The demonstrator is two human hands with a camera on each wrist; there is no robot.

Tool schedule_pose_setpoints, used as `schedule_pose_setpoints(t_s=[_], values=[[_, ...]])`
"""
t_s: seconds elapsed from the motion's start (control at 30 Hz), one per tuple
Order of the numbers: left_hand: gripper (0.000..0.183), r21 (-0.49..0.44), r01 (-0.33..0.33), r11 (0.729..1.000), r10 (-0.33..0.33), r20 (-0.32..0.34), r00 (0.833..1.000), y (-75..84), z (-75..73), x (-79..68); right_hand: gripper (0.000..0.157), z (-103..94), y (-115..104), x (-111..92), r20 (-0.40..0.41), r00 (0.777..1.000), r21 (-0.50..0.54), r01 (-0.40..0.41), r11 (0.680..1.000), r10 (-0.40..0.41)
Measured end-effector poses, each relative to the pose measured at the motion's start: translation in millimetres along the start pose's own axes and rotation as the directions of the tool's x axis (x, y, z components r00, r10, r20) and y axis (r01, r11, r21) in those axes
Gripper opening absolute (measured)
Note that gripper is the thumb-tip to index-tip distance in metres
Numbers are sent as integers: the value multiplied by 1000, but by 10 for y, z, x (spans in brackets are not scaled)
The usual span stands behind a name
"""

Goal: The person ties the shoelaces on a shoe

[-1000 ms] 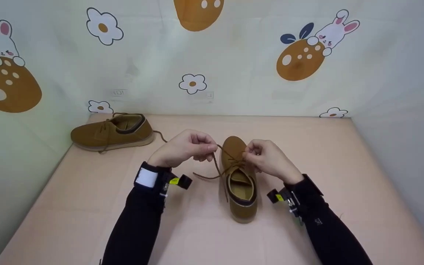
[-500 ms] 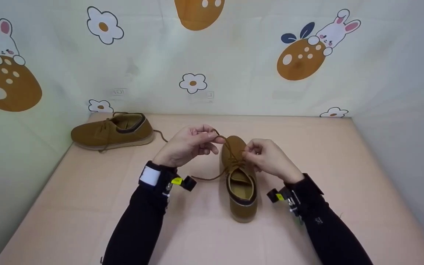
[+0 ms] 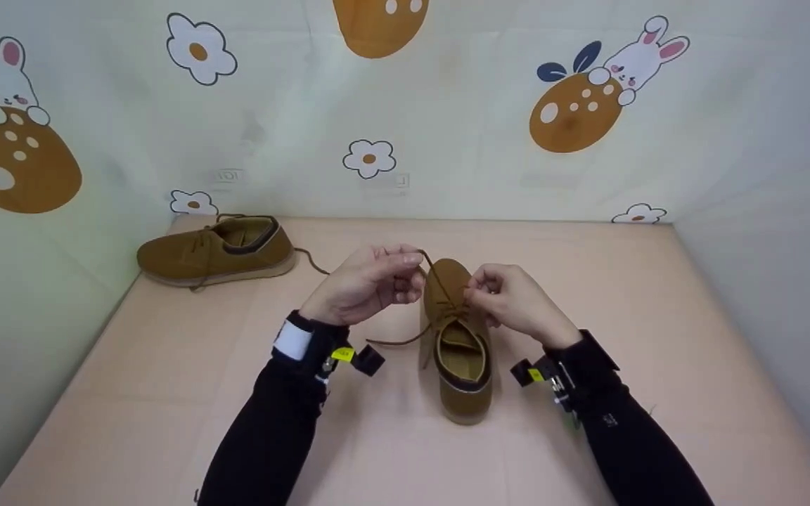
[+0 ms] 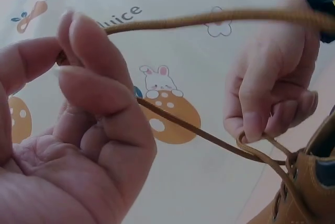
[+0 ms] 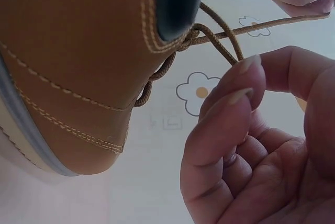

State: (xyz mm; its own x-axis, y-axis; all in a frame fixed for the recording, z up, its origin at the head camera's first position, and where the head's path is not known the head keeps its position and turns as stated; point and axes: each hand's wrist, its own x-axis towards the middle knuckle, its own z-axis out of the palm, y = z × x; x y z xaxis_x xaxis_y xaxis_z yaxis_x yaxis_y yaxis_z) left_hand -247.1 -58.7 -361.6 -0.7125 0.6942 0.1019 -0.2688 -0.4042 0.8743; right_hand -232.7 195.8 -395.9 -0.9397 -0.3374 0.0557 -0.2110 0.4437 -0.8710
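A brown lace-up shoe [image 3: 465, 404] stands on the table with its toe pointing away. To its left, my left hand [image 3: 366, 284] pinches a brown shoelace [image 4: 172, 118] between thumb and fingers; one stretch runs taut to the shoe. My right hand [image 3: 517, 306], over the shoe's right side, pinches a loop of lace [image 5: 217, 45] between thumb and forefinger, close to the eyelets. In the left wrist view the loop stands just above the shoe's tongue area. A loose lace end [image 3: 394, 343] lies on the table left of the shoe.
A second brown shoe [image 3: 173, 260] lies at the far left, toe to the left, its lace [image 3: 312, 261] trailing toward my left hand. The pinkish tabletop [image 3: 574, 246] meets a printed cloth backdrop [image 3: 461, 140] behind and at both sides.
My left hand has shifted slightly right and up, changing its grip on the lace and drawing it toward the shoe's toe. My right hand has stayed in place with its loop.
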Motion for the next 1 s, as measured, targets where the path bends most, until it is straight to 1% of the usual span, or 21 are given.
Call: schedule_pose_setpoints(t_s=[0.1,0.17,0.23,0.33,0.37,0.53,0.6,0.67,0.7,0.77,0.83,0.87,0.9,0.97,1.0], values=[[5,38,24,999,-23,-21,1000,-3,-19,13,7,-2,2,2,0,1000,-6,-1,1000,1],[6,104,44,994,-40,-41,998,-9,-47,19,7,-6,5,3,0,1000,-10,-5,1000,5],[6,195,72,978,-62,-61,996,-22,-76,25,8,-12,7,5,1,1000,-11,-9,1000,9],[7,330,119,936,-100,-75,992,-57,-106,43,9,-23,5,4,1,1000,-12,-13,1000,13],[8,361,134,923,-113,-78,991,-69,-111,49,9,-24,2,3,3,1000,-12,-11,1000,11],[10,453,184,872,-163,-87,983,-137,-101,71,9,-24,-1,2,13,1000,-8,-3,1000,3],[11,496,201,845,-183,-86,979,-175,-89,84,8,-22,-2,1,16,1000,-3,-1,1000,1],[12,544,221,809,-209,-84,974,-221,-75,100,7,-21,-6,-3,14,1000,-2,0,1000,0],[13,572,230,787,-222,-85,971,-246,-70,109,7,-21,-8,-6,14,1000,-1,0,1000,0],[20,617,247,747,-240,-97,966,-292,-64,126,7,-20,-14,-10,13,1000,1,-1,1000,1],[31,651,259,714,-235,-125,964,-328,-71,141,6,-20,-18,-14,11,1000,0,-3,1000,3],[38,662,264,702,-224,-146,964,-343,-81,149,6,-19,-18,-14,11,1000,-2,-4,1000,4],[45,664,273,696,-209,-177,962,-355,-94,155,6,-18,-17,-14,10,1000,-5,-6,1000,6],[58,647,294,703,-173,-245,954,-372,-132,167,6,-15,-13,-12,8,1000,-13,-6,1000,6],[59,636,302,710,-155,-277,948,-379,-153,171,6,-15,-11,-12,6,1000,-18,-7,1000,7]])
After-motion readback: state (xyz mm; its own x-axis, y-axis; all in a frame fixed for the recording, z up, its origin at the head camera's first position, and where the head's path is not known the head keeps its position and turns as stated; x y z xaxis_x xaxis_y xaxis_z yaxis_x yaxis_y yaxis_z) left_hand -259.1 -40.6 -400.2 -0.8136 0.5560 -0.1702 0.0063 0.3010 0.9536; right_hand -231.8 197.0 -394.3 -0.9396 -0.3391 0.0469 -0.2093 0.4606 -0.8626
